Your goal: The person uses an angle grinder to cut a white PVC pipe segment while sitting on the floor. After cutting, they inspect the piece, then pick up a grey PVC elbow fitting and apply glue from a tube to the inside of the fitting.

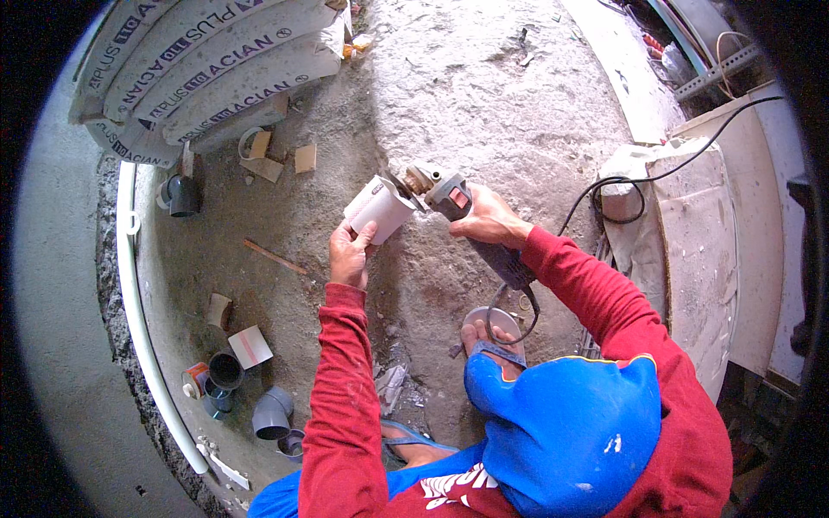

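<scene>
My left hand [350, 256] grips a pale, whitish tile piece [380, 210] by its lower edge, with the thumb on its face. My right hand [494, 217] is wrapped round the body of an angle grinder [458, 198], which has a red switch and a dark handle end. The grinder's disc [404, 190] is at the tile's upper right edge; whether it touches cannot be made out. From the grinder's rear a black cord [537, 308] loops down past my foot.
Tile offcuts [250, 347] and grey pipe fittings [273, 413] lie at lower left, beside a long white pipe [147, 328]. Printed packages [216, 82] are stacked at upper left. A large box-like block [691, 259] stands at right, the cord passing over it. A thin stick [275, 256] lies on the floor.
</scene>
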Available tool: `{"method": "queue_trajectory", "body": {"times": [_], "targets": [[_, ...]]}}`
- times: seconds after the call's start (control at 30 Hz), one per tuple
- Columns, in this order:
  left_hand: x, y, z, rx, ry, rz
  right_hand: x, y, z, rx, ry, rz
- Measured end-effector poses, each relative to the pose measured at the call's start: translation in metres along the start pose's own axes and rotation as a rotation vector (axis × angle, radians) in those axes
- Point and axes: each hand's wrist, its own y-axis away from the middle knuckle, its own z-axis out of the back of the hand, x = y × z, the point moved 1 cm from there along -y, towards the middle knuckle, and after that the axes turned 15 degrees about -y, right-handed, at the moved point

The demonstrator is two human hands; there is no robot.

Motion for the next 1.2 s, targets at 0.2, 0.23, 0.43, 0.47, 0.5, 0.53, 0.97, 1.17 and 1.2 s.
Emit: {"method": "queue_trajectory", "body": {"times": [0.2,0.23,0.43,0.47,0.5,0.53,0.97,1.17,1.2], "targets": [[0.005,0.000,-0.001,-0.019,-0.007,-0.014,0.014,0.001,-0.001,-0.002,0.054,0.015],[0.005,0.000,0.000,-0.025,-0.031,-0.016,0.016,0.001,-0.001,-0.009,0.057,0.005],[0.006,-0.001,0.002,-0.016,-0.060,0.017,0.027,0.001,0.000,0.019,0.081,-0.012],[0.006,-0.001,0.002,-0.007,-0.047,0.024,0.028,0.001,0.000,0.011,0.064,-0.016],[0.005,0.000,0.002,-0.004,-0.049,0.009,0.028,0.002,0.000,0.004,0.051,-0.007],[0.005,0.000,0.002,0.003,-0.037,-0.002,0.029,0.002,-0.001,-0.003,0.037,0.002],[0.002,0.000,0.001,0.024,-0.016,-0.006,0.006,-0.011,-0.005,0.013,0.049,-0.021],[0.004,-0.001,0.003,0.010,-0.026,0.020,0.006,-0.010,-0.006,-0.021,0.042,0.036],[0.004,-0.001,0.003,0.013,-0.030,0.004,0.007,-0.010,-0.006,-0.028,0.048,0.041]]}}
